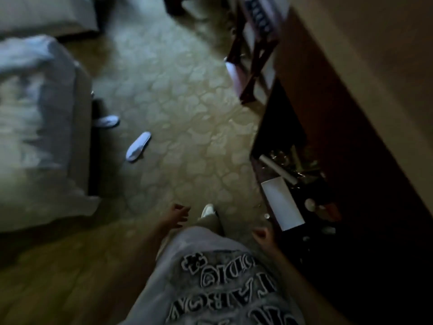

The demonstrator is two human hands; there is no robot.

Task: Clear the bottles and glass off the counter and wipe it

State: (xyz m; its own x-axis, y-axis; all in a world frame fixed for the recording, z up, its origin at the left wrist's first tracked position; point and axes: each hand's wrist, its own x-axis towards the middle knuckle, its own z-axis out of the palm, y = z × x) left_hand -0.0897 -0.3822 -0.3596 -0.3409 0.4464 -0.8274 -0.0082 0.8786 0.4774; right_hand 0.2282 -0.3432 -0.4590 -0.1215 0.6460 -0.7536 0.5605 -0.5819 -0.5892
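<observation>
The view is dim and blurred. A dark wooden counter [365, 160] runs along the right wall. On it lie a white paper sheet [281, 202], a white roll [276, 168], shiny glassware [281, 156] and small pale-capped bottles [310, 204], all hard to make out. My left hand [175, 215] hangs over the carpet with fingers loosely spread and nothing in it. My right hand [263, 235] is beside the counter's near edge, fingers curled, and looks empty.
A bed [39, 127] with white linen fills the left. Two white slippers [138, 146] lie on the patterned carpet. A dark wooden luggage rack [250, 57] stands beyond the counter. My own foot [208, 211] shows between my hands.
</observation>
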